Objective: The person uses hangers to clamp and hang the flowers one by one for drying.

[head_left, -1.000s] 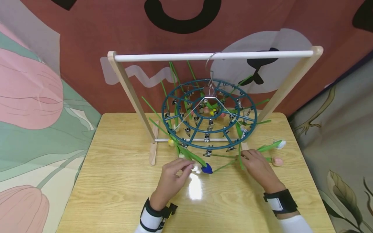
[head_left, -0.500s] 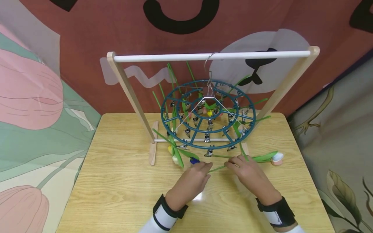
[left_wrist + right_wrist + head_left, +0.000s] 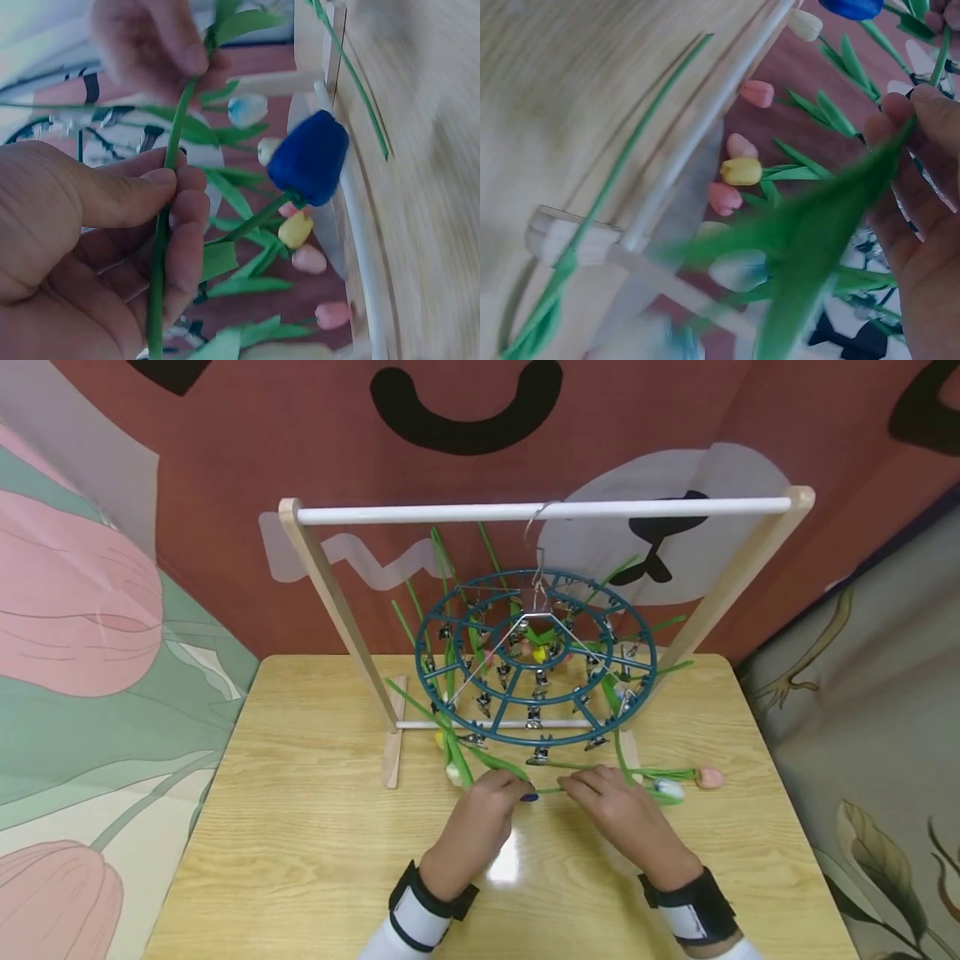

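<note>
My left hand (image 3: 476, 827) and right hand (image 3: 622, 814) both pinch the green stem (image 3: 174, 135) of an artificial tulip below the front of a round clip hanger (image 3: 495, 732). The tulip's white and light-blue head (image 3: 669, 789) points right, beyond my right hand. Its leaves (image 3: 810, 232) blur in the right wrist view. My left thumb (image 3: 142, 196) presses the stem's other end against the fingers. Close to the left hand hangs a blue tulip (image 3: 311, 157), mostly hidden behind that hand in the head view. A pink tulip (image 3: 708, 777) lies on the table at right.
The teal hanger, with several metal clips (image 3: 533, 718), hangs from the white rod (image 3: 420, 513) of a wooden stand (image 3: 337, 610). Several tulips hang from it, among them a yellow one (image 3: 742, 172). The stand's feet (image 3: 392, 760) rest on the table (image 3: 300, 860). A printed cloth (image 3: 225, 527) hangs behind.
My left hand has moved right from beside the blue tulip and now holds the stem. The right hand has shifted left, and the white-blue tulip head has come left and lower.
</note>
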Motion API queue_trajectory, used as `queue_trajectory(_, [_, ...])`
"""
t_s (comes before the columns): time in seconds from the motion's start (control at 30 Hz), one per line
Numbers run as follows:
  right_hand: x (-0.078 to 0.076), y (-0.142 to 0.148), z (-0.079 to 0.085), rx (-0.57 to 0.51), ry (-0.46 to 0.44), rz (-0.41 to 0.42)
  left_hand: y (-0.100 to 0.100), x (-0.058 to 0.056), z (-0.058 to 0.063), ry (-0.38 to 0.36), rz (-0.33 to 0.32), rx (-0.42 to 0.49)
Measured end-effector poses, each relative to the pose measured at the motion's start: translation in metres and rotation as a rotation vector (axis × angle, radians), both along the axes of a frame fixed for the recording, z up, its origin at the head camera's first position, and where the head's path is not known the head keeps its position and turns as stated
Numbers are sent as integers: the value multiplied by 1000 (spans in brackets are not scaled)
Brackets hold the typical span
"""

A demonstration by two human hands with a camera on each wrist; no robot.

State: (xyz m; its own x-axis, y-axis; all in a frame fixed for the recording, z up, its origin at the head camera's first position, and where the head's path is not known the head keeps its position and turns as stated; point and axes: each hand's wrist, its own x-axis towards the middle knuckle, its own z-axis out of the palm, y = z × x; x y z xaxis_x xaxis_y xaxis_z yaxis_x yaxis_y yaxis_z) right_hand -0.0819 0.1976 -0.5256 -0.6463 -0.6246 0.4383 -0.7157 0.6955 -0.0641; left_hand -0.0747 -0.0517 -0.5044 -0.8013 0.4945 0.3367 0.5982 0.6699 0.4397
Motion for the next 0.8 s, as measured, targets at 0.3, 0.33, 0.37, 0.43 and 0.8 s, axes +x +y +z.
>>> queue_trajectory(0.3, [-9, 25, -5, -100, -53, -36, -22, -3, 1, 48, 12, 98])
queue_trajectory(0.33, [-10, 29, -5, -100, -66, -43, -24, -3, 2, 49, 18, 99])
queue_trajectory(0.37, [-11, 33, -5, -98, -76, -49, -26, -3, 4, 50, 23, 101])
queue_trajectory(0.43, [-11, 41, -4, -96, -82, -61, -30, -3, 8, 47, 35, 107])
queue_trajectory(0.8, [-4, 48, 1, -230, -225, -107, -40, 1, 15, 159, 106, 159])
